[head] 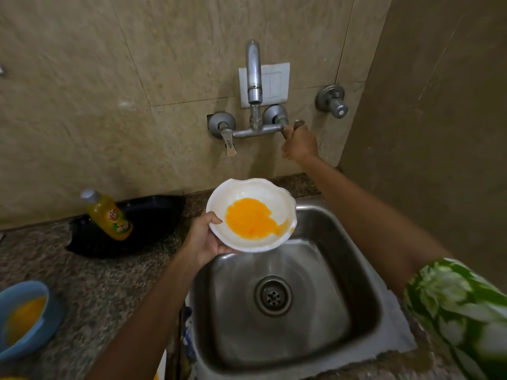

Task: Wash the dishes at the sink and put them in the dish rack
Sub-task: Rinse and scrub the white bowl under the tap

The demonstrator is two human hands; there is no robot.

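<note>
A: How far along does the washing look?

B: Barely begun, by the look of it. The left hand [204,237] holds the white bowl [251,215] by its rim, thumb inside, over the back-left corner of the sink [365,270]. Orange residue [252,222] still coats the inside of the bowl. No water shows at the faucet [253,75] above the sink.

A: And the other hand?

B: The right hand [299,144] is curled round the right tap handle [288,130], behind the sink.

A: What remains?

B: Probably everything: rinsing and scrubbing this bowl, and then the blue bowl [23,319], also orange inside, on the tabletop [104,283] far left of the sink. No dish rack shows in view.

A: Any writing?

B: The yellow bottle [108,215] left of the sink carries a red-and-green label, too blurred to read. The left tap handle [229,142] bears small lettering, illegible.
</note>
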